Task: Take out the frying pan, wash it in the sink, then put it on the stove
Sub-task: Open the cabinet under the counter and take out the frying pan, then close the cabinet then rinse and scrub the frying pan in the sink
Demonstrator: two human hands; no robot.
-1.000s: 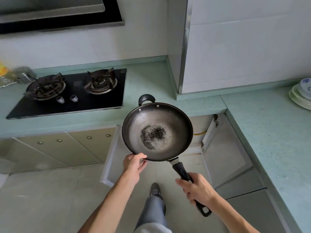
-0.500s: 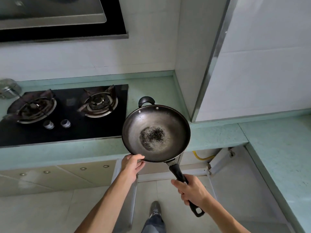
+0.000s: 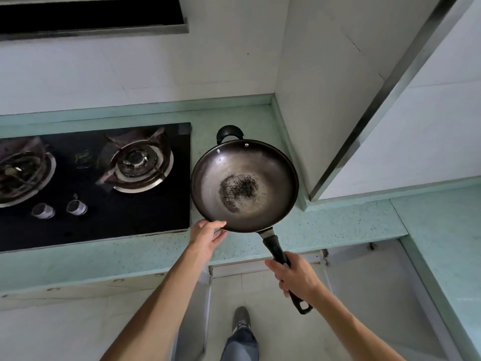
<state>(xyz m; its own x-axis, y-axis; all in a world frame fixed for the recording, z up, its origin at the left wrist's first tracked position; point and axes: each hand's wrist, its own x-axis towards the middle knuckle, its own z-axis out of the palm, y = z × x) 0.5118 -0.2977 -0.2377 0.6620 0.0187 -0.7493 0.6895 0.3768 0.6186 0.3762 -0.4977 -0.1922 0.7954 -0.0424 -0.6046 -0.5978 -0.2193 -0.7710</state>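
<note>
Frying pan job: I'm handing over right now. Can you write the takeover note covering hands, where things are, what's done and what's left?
Right hand grips the frying pan by its long black handle.
Left hand pinches the near rim, steadying it.
The pan is held in the air above the countertop, just right of the stove; dark burnt specks sit in its centre.
Done: pan taken out; a cabinet door below stands open.
Left: wash it in the sink, which is not in view, then set it on the stove.
</note>
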